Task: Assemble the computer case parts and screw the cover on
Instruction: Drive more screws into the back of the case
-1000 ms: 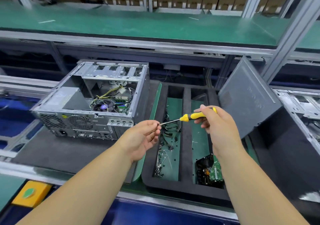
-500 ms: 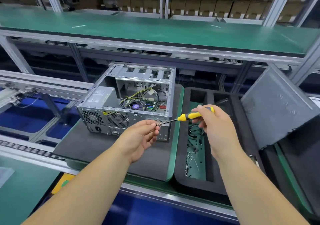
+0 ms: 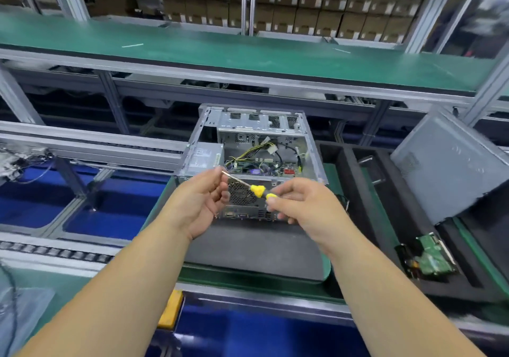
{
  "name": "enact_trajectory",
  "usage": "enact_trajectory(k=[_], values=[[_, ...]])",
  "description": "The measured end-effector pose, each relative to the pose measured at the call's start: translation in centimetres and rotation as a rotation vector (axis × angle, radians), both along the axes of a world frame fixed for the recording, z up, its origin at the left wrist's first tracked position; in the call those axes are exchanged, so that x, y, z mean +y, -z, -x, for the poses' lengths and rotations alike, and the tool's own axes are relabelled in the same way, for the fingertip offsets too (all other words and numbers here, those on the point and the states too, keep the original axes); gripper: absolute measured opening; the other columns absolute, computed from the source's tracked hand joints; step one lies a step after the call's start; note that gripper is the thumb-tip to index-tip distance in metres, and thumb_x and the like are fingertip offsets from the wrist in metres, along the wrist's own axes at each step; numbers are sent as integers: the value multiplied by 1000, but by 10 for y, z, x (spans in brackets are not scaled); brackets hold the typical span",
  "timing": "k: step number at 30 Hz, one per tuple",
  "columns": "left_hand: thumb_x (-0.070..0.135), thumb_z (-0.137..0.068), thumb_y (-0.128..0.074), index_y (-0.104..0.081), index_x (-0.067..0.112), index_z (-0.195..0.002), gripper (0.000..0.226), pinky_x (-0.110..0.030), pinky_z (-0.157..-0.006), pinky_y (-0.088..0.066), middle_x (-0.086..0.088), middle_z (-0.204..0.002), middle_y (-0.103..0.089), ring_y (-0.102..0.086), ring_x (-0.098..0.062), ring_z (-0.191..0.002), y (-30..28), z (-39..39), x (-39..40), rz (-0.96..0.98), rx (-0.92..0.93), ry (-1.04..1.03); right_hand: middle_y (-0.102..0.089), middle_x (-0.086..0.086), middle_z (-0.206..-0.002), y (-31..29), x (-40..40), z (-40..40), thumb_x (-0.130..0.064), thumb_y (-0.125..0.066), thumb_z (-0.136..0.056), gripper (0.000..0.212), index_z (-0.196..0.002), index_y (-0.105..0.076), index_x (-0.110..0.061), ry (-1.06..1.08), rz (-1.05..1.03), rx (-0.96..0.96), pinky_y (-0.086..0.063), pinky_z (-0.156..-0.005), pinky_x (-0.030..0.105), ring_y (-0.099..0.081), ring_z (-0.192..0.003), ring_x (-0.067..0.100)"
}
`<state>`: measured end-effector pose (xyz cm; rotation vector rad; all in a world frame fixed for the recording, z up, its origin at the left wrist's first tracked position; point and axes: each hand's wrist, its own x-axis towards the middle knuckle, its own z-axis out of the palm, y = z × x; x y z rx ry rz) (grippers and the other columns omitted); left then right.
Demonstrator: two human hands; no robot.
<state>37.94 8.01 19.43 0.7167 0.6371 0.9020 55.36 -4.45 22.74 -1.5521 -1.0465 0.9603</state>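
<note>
So the right hand (image 3: 300, 205) has its fingers curled around the yellow handle of the screwdriver (image 3: 257, 190), and the left hand (image 3: 199, 202) is pinching the shaft right up at the tip with thumb and fingertips, both held in the air in front of the computer case (image 3: 256, 164). The case sits open side up on the grey mat (image 3: 248, 249), guts and cables showing, and the cover (image 3: 451, 164) is propped at a tilt off to the right, well apart from it, so nothing's closed up yet. Biggest risk I'd guess: if there's a screw being seated on that tip (I honestly can't see one, the fingers hide it), it could slip off and drop straight into the open case among the cables, or roll off the mat onto the conveyor. Also those loose yellow and black wires stick up near the top edge, so the cover could pinch them when it goes on. Hard to make out: the driver tip itself, the screw holes on the case's rear, and what's in the black foam tray (image 3: 366, 191) besides the green circuit board (image 3: 432, 257).
</note>
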Motion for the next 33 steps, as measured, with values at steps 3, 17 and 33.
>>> enact_trajectory(k=[3, 17, 33], values=[[16, -94, -60, -63, 12, -87, 9, -14, -55, -50, 6, -65, -63, -55, -3, -55, -5, 10, 13, -95, 106, -20, -77, 4, -80, 11, 9, 32, -16, -77, -84, 11, -92, -70, -17, -31, 52, -35, -50, -59, 19, -63, -62, 10], [23, -93, -54, -63, 31, -112, 23, -31, -71, -51, 8, -94, -63, -60, -18, -84, 12, 33, 62, -848, 1043, 5, -77, -3, -83, 79, 23, 97, -20, -64, -95, 10, -105, -62, -17, 102, 320, 141, -47, -50, 14, -63, -60, -3], [47, -102, -34, -61, 11, -114, 46, -40, -111, -30, -11, -133, -55, -30, -24, -141, 19, -15, 131, -1475, 1448, 700, -77, 0, -88, 125, 41, 115, -25, -61, -98, 10, -89, -64, -21, 147, 485, 171, -49, -59, 22, -65, -71, 11]])
